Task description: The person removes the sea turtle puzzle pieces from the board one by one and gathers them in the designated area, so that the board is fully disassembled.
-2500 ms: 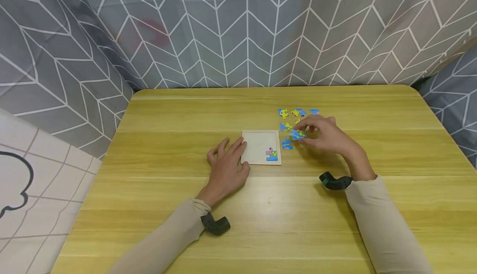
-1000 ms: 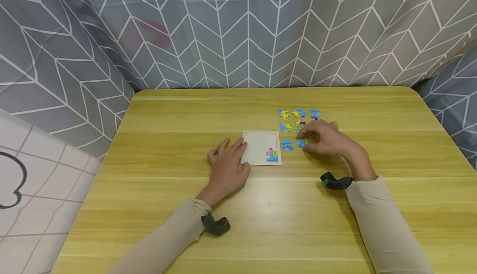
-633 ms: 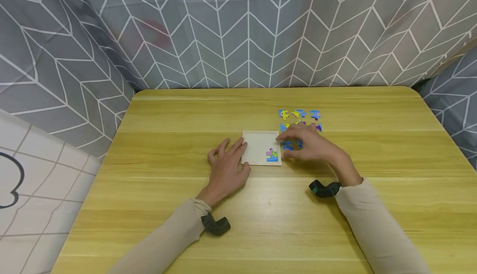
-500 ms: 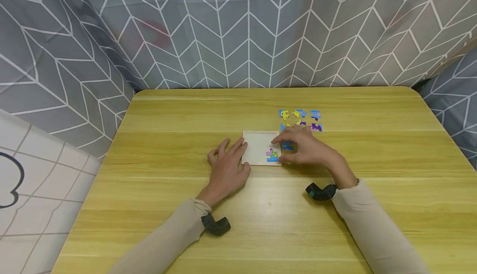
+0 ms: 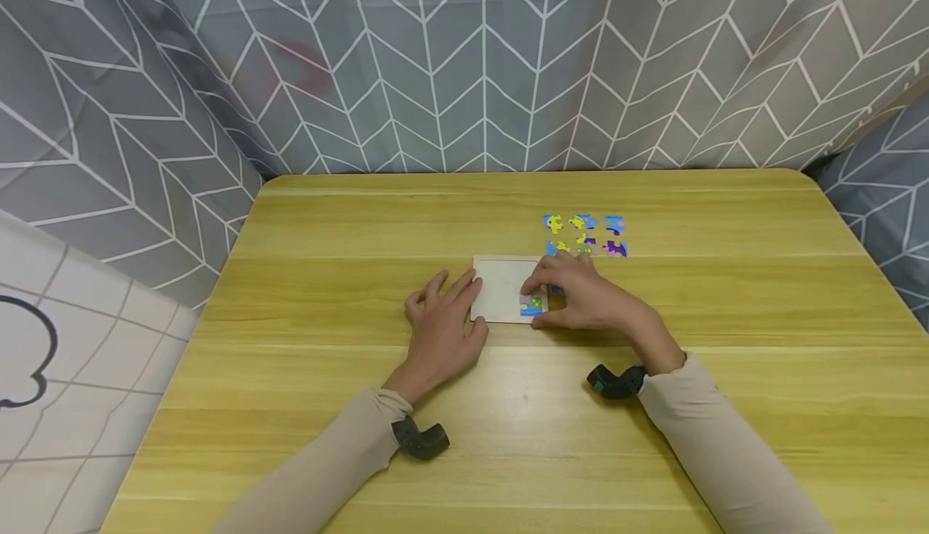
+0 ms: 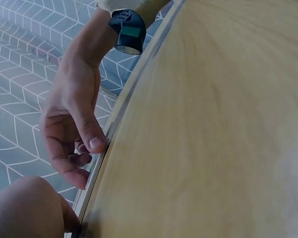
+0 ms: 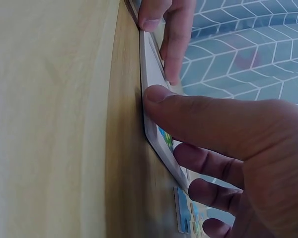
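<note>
A square light wooden puzzle tray (image 5: pixel 501 288) lies on the table, with one blue, green and pink puzzle piece (image 5: pixel 532 306) in its near right corner. My left hand (image 5: pixel 443 340) rests on the tray's left side, fingertips on the rim and thumb by the near left corner. Over the near right corner my right hand (image 5: pixel 588 296) arches, index fingertip at the piece's top and thumb at the tray's near edge. In the right wrist view the right thumb (image 7: pixel 188 111) lies against the tray's rim (image 7: pixel 151 74), and the index fingertip's contact is hidden.
Several loose puzzle pieces lie in rows right of the tray, among them a yellow one (image 5: pixel 555 223) and a purple one (image 5: pixel 615 249). The right hand covers part of the nearest row. A patterned grey curtain (image 5: pixel 479 66) hangs behind the wooden table (image 5: pixel 363 219).
My right hand set a piece down in the nearest row of loose pieces, let go, then moved left to the tray's near right corner. The left hand has stayed on the tray.
</note>
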### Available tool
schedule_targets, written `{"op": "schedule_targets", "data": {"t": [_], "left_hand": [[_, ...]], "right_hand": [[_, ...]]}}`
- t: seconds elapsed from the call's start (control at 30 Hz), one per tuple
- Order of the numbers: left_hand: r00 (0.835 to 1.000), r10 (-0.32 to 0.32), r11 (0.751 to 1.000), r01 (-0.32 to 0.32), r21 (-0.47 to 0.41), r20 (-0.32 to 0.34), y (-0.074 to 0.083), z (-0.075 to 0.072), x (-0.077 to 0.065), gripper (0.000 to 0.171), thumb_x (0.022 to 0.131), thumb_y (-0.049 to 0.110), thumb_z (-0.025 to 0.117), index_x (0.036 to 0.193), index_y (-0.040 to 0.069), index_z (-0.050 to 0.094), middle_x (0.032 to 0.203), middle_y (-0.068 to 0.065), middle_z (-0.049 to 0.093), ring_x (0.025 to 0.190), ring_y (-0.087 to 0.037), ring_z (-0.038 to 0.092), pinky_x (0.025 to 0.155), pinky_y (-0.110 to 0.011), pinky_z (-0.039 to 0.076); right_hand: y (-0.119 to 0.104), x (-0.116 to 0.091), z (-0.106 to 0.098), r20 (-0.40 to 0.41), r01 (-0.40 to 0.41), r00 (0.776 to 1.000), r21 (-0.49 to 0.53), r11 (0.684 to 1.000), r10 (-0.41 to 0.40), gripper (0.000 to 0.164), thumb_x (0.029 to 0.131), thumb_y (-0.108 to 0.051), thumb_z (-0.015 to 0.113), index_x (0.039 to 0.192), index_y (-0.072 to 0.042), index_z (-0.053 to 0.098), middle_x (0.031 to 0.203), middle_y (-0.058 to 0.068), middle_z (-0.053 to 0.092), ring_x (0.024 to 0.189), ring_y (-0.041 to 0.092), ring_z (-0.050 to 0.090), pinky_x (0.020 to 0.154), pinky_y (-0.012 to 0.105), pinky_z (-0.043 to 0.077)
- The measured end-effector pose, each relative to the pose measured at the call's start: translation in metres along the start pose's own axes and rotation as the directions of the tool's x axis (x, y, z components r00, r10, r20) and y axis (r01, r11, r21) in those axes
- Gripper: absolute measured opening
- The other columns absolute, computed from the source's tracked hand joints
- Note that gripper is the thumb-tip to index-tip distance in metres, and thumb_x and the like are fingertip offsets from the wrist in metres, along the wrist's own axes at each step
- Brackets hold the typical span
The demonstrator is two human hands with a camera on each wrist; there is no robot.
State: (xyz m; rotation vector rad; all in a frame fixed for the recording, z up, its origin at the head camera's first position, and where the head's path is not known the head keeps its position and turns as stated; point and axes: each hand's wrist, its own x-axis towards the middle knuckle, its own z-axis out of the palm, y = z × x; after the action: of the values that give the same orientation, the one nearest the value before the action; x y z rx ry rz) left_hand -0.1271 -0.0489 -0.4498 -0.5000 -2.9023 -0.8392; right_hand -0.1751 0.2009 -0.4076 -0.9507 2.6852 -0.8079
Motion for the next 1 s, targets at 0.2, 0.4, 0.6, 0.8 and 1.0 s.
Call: {"op": "schedule_targets", "data": {"t": [0.2, 0.4, 0.6, 0.8, 1.0], "left_hand": [[1.000, 0.003, 1.000, -0.003, -0.002, -0.006, 0.0003, -0.0007, -0.0003, 0.057, 0.092, 0.027, 0.053, 0.147, 0.013, 0.055, 0.159, 0.000, 0.047, 0.151, -0.038, 0.028, 0.107, -0.060, 0.016], [1.000, 0.002, 1.000, -0.002, -0.005, -0.009, 0.0005, -0.0010, -0.0001, 0.057, 0.091, 0.027, 0.054, 0.147, 0.013, 0.056, 0.159, 0.000, 0.048, 0.151, -0.038, 0.028, 0.107, -0.059, 0.015], [1.000, 0.000, 1.000, 0.000, -0.008, -0.002, 0.0010, -0.0008, 0.0002, 0.057, 0.092, 0.028, 0.053, 0.147, 0.014, 0.055, 0.159, 0.000, 0.047, 0.150, -0.037, 0.028, 0.107, -0.059, 0.016], [0.999, 0.041, 0.999, -0.041, 0.015, -0.023, 0.0005, 0.0005, 0.0005, 0.053, 0.095, 0.028, 0.052, 0.146, 0.018, 0.057, 0.159, -0.002, 0.047, 0.149, -0.040, 0.030, 0.105, -0.061, 0.018], [0.979, 0.200, 0.971, -0.202, 0.124, 0.029, -0.0011, 0.0018, -0.0005, 0.044, 0.103, 0.021, 0.049, 0.144, 0.035, 0.059, 0.160, -0.004, 0.046, 0.148, -0.041, 0.035, 0.103, -0.062, 0.027]], "right_hand": [[-0.0017, 0.0010, 0.0015, 0.023, -0.016, 1.000, 0.022, 1.000, 0.015, 0.034, 0.075, -0.025, 0.091, 0.103, -0.017, 0.074, 0.103, -0.005, 0.066, 0.105, 0.018, 0.053, 0.089, 0.041, 0.026], [-0.0013, 0.0003, 0.0013, 0.021, -0.032, 0.999, 0.010, 0.999, 0.031, 0.040, 0.075, -0.026, 0.091, 0.110, -0.016, 0.072, 0.106, -0.003, 0.066, 0.106, 0.019, 0.053, 0.091, 0.043, 0.028], [0.0006, -0.0018, -0.0016, -0.004, -0.067, 0.998, -0.022, 0.998, 0.067, 0.051, 0.071, -0.033, 0.094, 0.113, -0.015, 0.071, 0.108, -0.001, 0.063, 0.108, 0.023, 0.050, 0.096, 0.048, 0.030], [0.0009, -0.0012, -0.0023, -0.002, -0.038, 0.999, -0.010, 0.999, 0.038, 0.045, 0.072, -0.031, 0.093, 0.109, -0.016, 0.073, 0.107, -0.001, 0.064, 0.111, 0.022, 0.053, 0.093, 0.046, 0.030], [-0.0007, -0.0010, -0.0032, 0.003, -0.046, 0.999, 0.000, 0.999, 0.046, 0.044, 0.073, -0.031, 0.093, 0.110, -0.015, 0.074, 0.109, -0.001, 0.064, 0.112, 0.022, 0.053, 0.093, 0.047, 0.031]]}}
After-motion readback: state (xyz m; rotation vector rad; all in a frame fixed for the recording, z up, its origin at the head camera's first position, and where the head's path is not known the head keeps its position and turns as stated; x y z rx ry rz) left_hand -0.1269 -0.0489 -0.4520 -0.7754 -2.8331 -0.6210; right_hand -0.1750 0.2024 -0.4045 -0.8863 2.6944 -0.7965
